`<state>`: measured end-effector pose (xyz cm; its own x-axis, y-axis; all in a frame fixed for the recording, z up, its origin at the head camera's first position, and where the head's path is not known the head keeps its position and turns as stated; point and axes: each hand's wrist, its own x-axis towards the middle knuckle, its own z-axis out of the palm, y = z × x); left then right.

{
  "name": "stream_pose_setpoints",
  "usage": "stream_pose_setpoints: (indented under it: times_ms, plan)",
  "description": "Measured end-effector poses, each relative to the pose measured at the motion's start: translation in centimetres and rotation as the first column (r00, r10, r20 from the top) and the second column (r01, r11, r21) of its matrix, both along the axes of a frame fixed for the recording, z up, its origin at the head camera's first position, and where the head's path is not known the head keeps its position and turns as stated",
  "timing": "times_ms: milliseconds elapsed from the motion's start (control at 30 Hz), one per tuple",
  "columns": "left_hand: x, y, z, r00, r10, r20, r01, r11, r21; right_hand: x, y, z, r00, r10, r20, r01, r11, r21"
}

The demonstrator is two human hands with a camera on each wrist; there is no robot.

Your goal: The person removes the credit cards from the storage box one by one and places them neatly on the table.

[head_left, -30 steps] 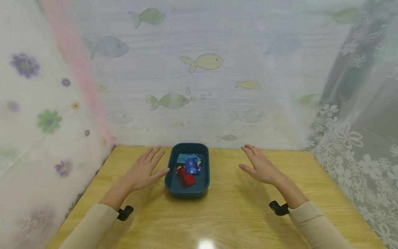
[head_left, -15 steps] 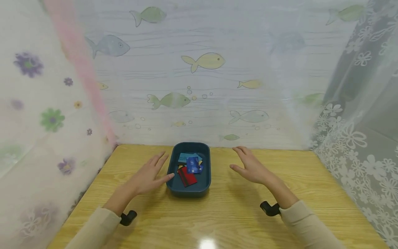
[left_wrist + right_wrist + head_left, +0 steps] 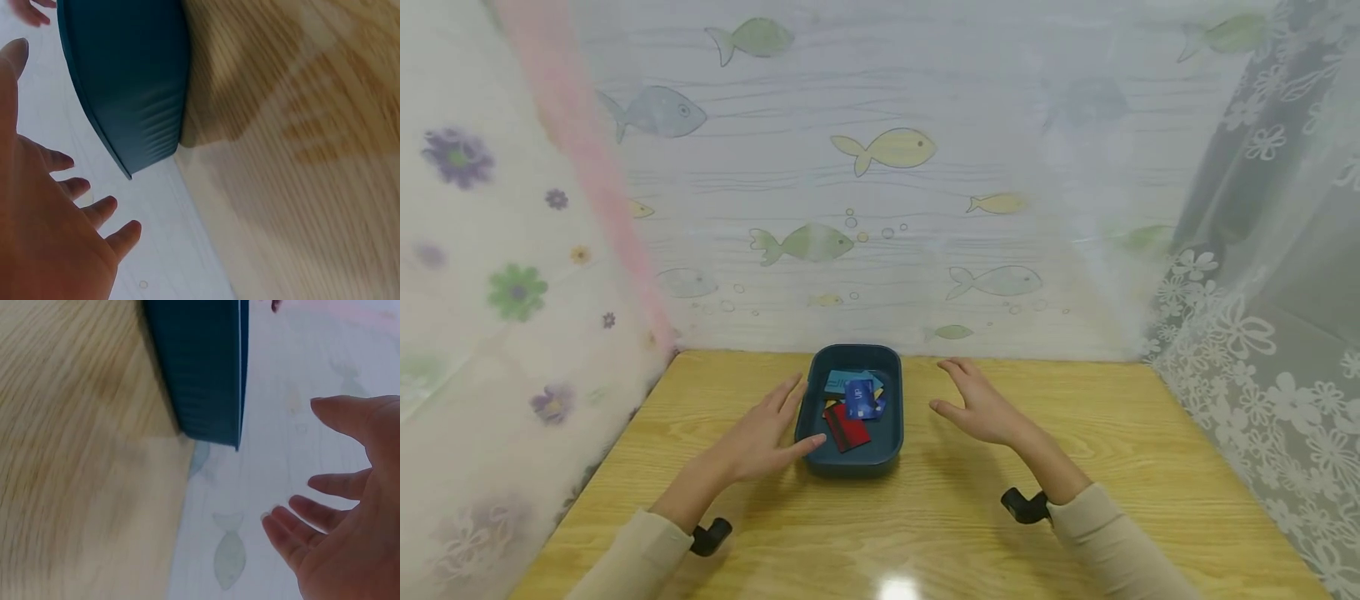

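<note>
A dark blue-green rectangular tray (image 3: 850, 468) stands on the wooden table, with several plastic cards lying loosely in it. On top is a blue card (image 3: 860, 400); a red card (image 3: 847, 429) with a dark stripe lies nearer me and a light blue card (image 3: 844, 382) farther back. My left hand (image 3: 762, 442) hovers by the tray's left side, fingers spread, its thumb over the rim in the head view. To the right of the tray, apart from it, my right hand (image 3: 985, 410) is held in the air with relaxed fingers. Neither hand holds anything.
The wooden table (image 3: 940, 525) ends at a back curtain (image 3: 880, 275) printed with fish. A flowered cloth (image 3: 520, 375) hangs along the left side, a lace curtain (image 3: 1247, 350) along the right. The tray sits near the table's back edge.
My right hand has moved left, closer to the tray. My left hand has shifted slightly right and toward me, bringing its thumb over the tray's rim. The tray and cards have stayed in place.
</note>
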<state>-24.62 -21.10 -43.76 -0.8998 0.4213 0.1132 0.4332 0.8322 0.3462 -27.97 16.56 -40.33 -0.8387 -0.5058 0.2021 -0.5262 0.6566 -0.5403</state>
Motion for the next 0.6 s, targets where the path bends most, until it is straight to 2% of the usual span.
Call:
stream_pose_setpoints:
  times_ms: [300,433,600]
  plan:
    - [0.1,0.7,-0.5,1.000,0.007,0.021,-0.007,1.000,-0.016,-0.4,-1.9,-0.3,0.999,0.020,0.037,-0.020,1.000,-0.006]
    - [0.2,1.0,-1.1,1.000,0.005,0.025,-0.004,1.000,-0.030,-0.6,-3.0,-0.3,0.998,0.032,0.052,-0.032,0.999,-0.005]
    - [0.3,1.4,-2.0,0.999,0.028,0.025,-0.027,0.999,-0.026,-0.7,-4.4,-0.4,0.996,0.044,0.076,-0.043,0.999,-0.012]
